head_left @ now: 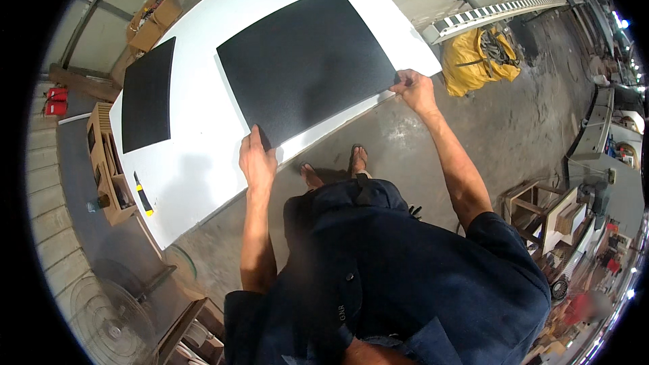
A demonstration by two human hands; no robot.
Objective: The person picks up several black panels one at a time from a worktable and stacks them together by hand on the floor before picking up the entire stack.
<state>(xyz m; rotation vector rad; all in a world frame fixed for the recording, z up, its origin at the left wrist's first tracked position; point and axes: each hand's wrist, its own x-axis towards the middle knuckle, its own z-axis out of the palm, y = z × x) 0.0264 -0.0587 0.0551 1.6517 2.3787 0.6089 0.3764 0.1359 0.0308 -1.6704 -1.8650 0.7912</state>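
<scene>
A large black square sheet (307, 54) lies on the white tabletop (203, 182) in front of me. At its near left corner is my left hand (258, 161), fingers and thumb closed on the edge. My right hand (414, 92) pinches the near right corner between thumb and fingers. The sheet looks flat, its near edge running roughly along the table's front edge. Farther left on the same table sits a smaller black sheet (147, 98). A yellow and black utility knife (143, 195) rests near the table's left end.
Beyond the table's right end, a yellow sack (481, 61) stands on the concrete floor beside a pale machine (439, 0). An open cardboard box (154, 21) is at the far left. Wooden shelving (111, 162) and a round fan (111, 321) are on my left. Wooden frames (541, 213) stand at right.
</scene>
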